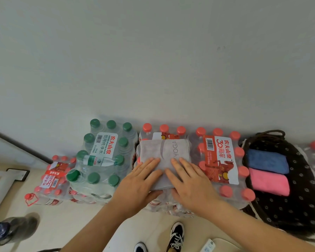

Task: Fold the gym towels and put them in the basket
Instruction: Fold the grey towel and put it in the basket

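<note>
Left hand [140, 180] and right hand [189, 182], flat, gripping nothing, press the grey towel [164, 153]; crease evenly before lifting to the basket [298, 206] at 3 o'clock.

free: basket [289, 211] near half | taken: far half, blue towel [267, 160], pink towel [269, 180] | in way: red-cap bottle pack [220, 160] beside basket
</note>
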Available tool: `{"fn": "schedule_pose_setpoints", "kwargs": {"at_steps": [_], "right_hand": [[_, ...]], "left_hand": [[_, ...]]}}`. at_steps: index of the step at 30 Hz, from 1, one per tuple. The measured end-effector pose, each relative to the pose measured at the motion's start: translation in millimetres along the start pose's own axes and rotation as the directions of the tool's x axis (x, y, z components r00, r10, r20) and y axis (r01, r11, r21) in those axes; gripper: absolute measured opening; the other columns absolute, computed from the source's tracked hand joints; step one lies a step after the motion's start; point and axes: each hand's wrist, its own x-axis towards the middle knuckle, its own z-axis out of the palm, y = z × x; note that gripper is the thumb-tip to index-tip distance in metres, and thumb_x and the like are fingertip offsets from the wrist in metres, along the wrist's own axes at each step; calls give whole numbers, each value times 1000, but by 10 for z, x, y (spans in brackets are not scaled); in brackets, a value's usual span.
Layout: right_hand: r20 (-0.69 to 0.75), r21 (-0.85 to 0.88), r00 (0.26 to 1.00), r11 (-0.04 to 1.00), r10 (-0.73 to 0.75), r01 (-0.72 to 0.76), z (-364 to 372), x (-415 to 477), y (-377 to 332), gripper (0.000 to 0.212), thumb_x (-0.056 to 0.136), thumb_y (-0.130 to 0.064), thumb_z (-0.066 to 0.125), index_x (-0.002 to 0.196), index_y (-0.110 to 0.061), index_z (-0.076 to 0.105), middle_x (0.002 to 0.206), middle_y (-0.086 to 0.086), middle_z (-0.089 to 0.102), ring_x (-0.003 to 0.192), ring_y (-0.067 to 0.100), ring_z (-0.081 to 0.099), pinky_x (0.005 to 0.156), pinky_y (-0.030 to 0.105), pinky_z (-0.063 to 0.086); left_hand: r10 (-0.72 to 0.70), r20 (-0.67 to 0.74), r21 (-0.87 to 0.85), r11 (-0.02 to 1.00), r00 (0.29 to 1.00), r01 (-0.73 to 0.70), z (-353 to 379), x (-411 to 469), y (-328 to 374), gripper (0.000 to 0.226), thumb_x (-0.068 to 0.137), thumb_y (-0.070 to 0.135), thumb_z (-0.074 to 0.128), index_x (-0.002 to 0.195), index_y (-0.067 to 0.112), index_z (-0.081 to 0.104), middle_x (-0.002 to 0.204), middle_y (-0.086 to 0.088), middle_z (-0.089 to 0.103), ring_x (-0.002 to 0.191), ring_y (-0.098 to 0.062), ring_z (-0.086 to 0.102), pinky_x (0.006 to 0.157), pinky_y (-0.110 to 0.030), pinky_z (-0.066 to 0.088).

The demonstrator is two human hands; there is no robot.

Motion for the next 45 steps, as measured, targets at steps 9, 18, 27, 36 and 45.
{"fn": "schedule_pose_setpoints", "kwargs": {"at_steps": [9, 18, 27, 36, 45], "right_hand": [[-69, -106, 980, 978, -186, 178, -225, 107, 166, 39, 87, -19, 36, 108, -10, 68, 112, 13, 69, 100, 29, 66, 87, 39, 52], [276, 528, 952, 807, 130, -264, -541, 215, 369, 23, 89, -25, 45, 109, -22, 58, 71, -3, 62, 55, 10, 49, 55, 30, 42], [258, 692, 773, 447, 579, -566, -276, 403, 285, 7, 95, -22, 46, 97, -21, 53, 70, -5, 54, 62, 12, 52, 51, 28, 35], [140, 352, 770, 695, 623, -627, -203, 585, 140, 42, 97, -27, 38, 139, -28, 31, 104, 2, 54, 74, 21, 58, 62, 36, 52], [510, 655, 815, 490, 274, -575, -292, 460, 636, 33, 97, -33, 48, 130, -28, 53, 121, -6, 60, 108, 11, 56, 94, 33, 48]], "left_hand": [[32, -64, -59, 998, 997, -36, -140, 42, -18, 52, 72, 22, 76, 122, 19, 62, 131, -2, 60, 119, -19, 58, 102, -33, 43], [-289, -14, -458, 853, 957, 251, -365, 49, -82, 19, 90, 48, 49, 103, 36, 56, 72, 28, 60, 66, 2, 58, 58, -10, 40], [-599, -2, -453, 714, 801, 534, -209, 506, -76, 36, 94, 47, 46, 75, 18, 51, 67, 1, 60, 65, -22, 55, 58, -34, 39], [-787, -45, -545, 535, 615, 645, -272, 721, 77, 23, 85, 43, 60, 95, 24, 51, 73, 8, 57, 70, -19, 56, 59, -29, 38], [-537, -85, -409, 787, 839, 462, -138, 517, -192, 52, 78, 64, 40, 88, 17, 61, 77, 1, 48, 75, -18, 46, 67, -31, 39]]}}
